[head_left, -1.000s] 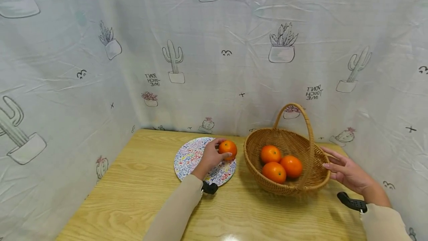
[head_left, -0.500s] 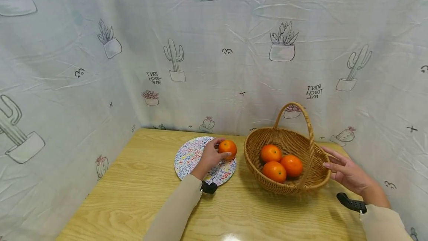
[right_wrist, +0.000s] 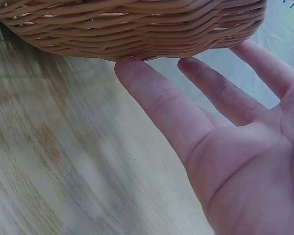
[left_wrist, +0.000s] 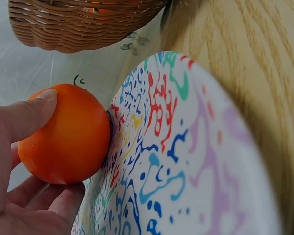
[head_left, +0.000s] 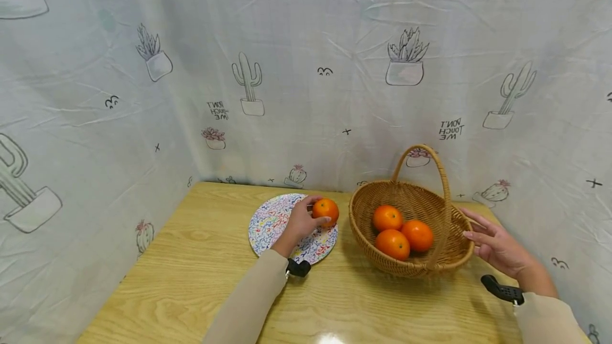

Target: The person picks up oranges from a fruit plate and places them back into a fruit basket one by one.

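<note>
My left hand (head_left: 300, 223) holds an orange (head_left: 325, 212) between thumb and fingers at the right part of a round white plate (head_left: 270, 227) with a colourful squiggle pattern. In the left wrist view the orange (left_wrist: 68, 134) appears to touch the plate (left_wrist: 206, 161), the thumb on one side and the fingers beneath. My right hand (head_left: 502, 251) touches the right side of a wicker basket (head_left: 382, 265). Its fairly straight fingertips (right_wrist: 130, 68) meet the basket's woven wall (right_wrist: 152, 34) in the right wrist view. Three oranges (head_left: 392, 244) lie inside the basket, under its arched handle (head_left: 442, 179).
Plate and basket stand side by side on a wooden table (head_left: 191, 280). A pale curtain (head_left: 296, 36) printed with cacti hangs behind the table and along both sides. A black wrist mount (head_left: 298, 268) sits on each forearm.
The hands, the held orange and the basket keep their places. Only the head view has shifted very slightly.
</note>
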Tool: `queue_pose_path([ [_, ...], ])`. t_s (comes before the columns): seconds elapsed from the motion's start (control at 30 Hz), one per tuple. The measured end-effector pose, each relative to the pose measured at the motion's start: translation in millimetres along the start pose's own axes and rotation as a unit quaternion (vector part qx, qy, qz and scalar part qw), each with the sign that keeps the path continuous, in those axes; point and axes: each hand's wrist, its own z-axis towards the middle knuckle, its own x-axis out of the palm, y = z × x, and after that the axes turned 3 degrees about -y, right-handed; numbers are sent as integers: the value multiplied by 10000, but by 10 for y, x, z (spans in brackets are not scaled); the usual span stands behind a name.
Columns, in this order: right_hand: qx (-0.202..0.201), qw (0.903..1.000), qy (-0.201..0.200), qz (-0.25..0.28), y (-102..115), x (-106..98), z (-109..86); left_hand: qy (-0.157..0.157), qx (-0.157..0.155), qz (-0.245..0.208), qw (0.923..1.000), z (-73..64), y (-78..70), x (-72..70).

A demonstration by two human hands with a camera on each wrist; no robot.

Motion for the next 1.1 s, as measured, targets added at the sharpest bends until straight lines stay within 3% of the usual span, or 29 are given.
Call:
queue_pose_path([
  [0.63,59,9999,47,118,-8,-1,-2,31,26,-76,10000,-23,-19,-3],
  [1.1,-47,9999,149,66,-35,-25,4,324,97,-88,9994,-12,1,-31],
])
